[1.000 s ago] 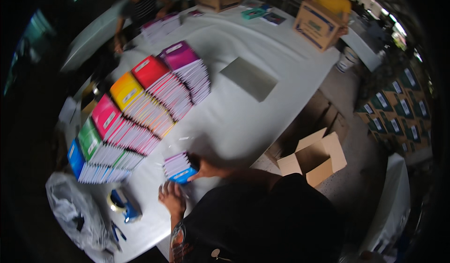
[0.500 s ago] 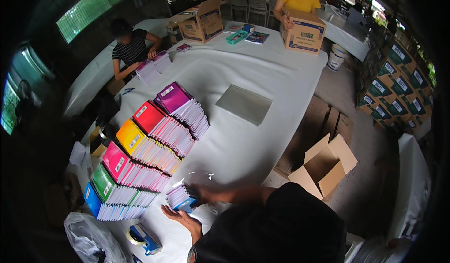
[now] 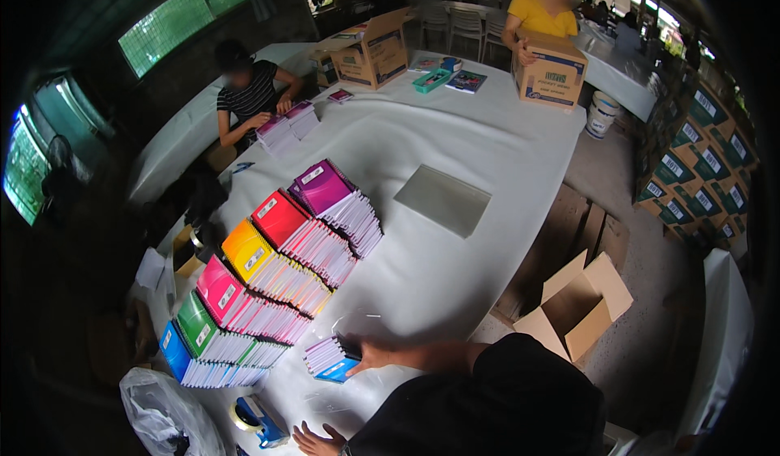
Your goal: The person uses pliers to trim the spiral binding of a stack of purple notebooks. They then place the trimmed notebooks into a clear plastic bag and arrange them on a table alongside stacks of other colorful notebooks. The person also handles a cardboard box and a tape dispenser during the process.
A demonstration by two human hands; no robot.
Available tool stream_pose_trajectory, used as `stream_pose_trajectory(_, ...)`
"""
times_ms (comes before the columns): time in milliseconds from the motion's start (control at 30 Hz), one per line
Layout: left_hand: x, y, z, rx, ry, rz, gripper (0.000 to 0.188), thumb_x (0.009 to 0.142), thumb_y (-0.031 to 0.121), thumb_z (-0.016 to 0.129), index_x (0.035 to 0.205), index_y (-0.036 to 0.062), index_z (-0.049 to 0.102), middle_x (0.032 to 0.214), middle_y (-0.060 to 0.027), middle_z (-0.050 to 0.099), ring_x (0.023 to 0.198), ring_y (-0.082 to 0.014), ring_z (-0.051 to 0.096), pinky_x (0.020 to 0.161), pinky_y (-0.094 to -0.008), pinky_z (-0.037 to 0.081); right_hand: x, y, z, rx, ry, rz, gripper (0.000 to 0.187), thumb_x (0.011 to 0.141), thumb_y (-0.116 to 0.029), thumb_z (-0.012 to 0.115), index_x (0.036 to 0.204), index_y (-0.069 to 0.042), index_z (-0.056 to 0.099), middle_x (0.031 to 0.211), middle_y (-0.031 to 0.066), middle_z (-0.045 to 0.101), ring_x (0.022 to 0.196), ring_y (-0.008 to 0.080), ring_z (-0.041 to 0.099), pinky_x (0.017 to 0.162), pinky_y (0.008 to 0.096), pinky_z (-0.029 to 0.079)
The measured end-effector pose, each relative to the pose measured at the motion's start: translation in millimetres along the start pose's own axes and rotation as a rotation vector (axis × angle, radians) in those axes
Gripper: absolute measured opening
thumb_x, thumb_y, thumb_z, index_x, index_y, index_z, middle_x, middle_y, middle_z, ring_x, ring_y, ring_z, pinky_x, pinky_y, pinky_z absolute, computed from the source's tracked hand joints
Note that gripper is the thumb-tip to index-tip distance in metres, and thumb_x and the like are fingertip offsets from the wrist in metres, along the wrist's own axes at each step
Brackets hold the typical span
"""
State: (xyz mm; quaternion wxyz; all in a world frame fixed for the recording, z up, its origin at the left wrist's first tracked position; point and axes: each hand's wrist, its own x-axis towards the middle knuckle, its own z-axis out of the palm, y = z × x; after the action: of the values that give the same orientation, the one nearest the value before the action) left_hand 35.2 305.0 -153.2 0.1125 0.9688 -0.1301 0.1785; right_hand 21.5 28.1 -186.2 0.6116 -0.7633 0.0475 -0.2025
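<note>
My right hand [image 3: 370, 355] grips the side of a small stack of spiral notebooks [image 3: 333, 361] with a blue cover in front, resting on the table. My left hand [image 3: 319, 440] has its fingers spread and holds nothing, close to the table's near edge. Just left of it lies a blue tape dispenser [image 3: 260, 423] with a roll of tape. Beyond the small stack, long slanting rows of spiral notebooks stand side by side: blue [image 3: 175, 354], green [image 3: 197, 324], pink [image 3: 221, 289], yellow [image 3: 248, 251], red [image 3: 282, 218] and purple [image 3: 322, 186].
A grey flat board [image 3: 443, 200] lies mid-table. An open carton [image 3: 575, 306] stands to the right, below table height. A clear plastic bag [image 3: 166, 411] hangs at the near left. Across the table, one person handles purple notebooks [image 3: 288, 127]; another holds a closed carton [image 3: 550, 70].
My left hand has come away from the small notebook stack, back toward me beside the tape dispenser. My right hand stays on the stack. The whole view has shifted slightly.
</note>
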Motion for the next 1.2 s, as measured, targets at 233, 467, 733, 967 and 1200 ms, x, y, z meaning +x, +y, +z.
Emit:
stream_pose_trajectory(233, 46.9, 133.1, -18.5, -1.079, -0.048, 0.093, 0.079, 0.085, 0.021, 0.06, 0.141, -0.0031, 0.009, 0.144, -0.0237, 0.02, 0.136, -0.0345, 0.019, 0.111, -0.0455, 0.013, -1.0, -2.6, -8.1, -0.057, -0.045, 0.075, 0.073, 0.057, -0.037, 0.084, 0.111, -0.003, 0.05, 0.103, 0.0181, 0.057, 0.097, 0.0329, 0.056, 0.087, 0.0401, 0.043)
stream_pose_trajectory(467, 0.0, 64.3, 62.9, -1.002, -0.368, -0.436, 0.045, 0.084, 0.028, 0.056, 0.12, 0.0025, 0.046, 0.121, -0.0201, 0.046, 0.116, -0.0348, 0.04, 0.1, -0.048, 0.029, 7.6, -5.6, -15.6, -0.037, -0.11, 0.069, 0.073, 0.057, -0.031, 0.085, 0.112, -0.002, 0.048, 0.105, 0.0168, 0.056, 0.101, 0.0307, 0.055, 0.09, 0.039, 0.043)
stream_pose_trajectory(733, -88.9, -32.1, -67.2, 0.13, 0.089, -0.482, 0.027, 0.08, 0.019, 0.062, 0.103, 0.0061, 0.058, 0.127, -0.0193, 0.046, 0.115, -0.0367, 0.044, 0.098, -0.0472, 0.03, -4.0, 36.2, 12.3, 0.103, -0.157, 0.137, 0.079, 0.059, -0.031, 0.086, 0.117, 0.003, 0.045, 0.109, 0.0147, 0.055, 0.101, 0.0254, 0.053, 0.089, 0.0375, 0.043)
stream_pose_trajectory(967, -172.3, -79.5, -242.2, 0.383, 0.487, -0.868, 0.013, 0.085, 0.023, 0.057, 0.085, 0.0108, 0.061, 0.09, -0.0038, 0.061, 0.094, -0.0234, 0.056, 0.085, -0.0356, 0.038, -3.7, 31.8, -1.3, 0.16, -0.109, 0.036, 0.059, 0.068, -0.012, 0.08, 0.114, 0.009, 0.05, 0.11, 0.0165, 0.059, 0.096, 0.0249, 0.058, 0.088, 0.0373, 0.046)
stream_pose_trajectory(1200, -229.3, -165.9, -359.1, 0.799, 0.487, -0.804, 0.018, 0.082, 0.024, 0.061, 0.094, 0.0112, 0.061, 0.103, -0.0055, 0.058, 0.108, -0.0249, 0.051, 0.09, -0.0386, 0.037, 3.1, 15.9, -11.4, -0.367, -0.157, 0.007, 0.052, 0.075, -0.019, 0.076, 0.112, 0.009, 0.052, 0.108, 0.0182, 0.061, 0.091, 0.0276, 0.061, 0.082, 0.0366, 0.049)
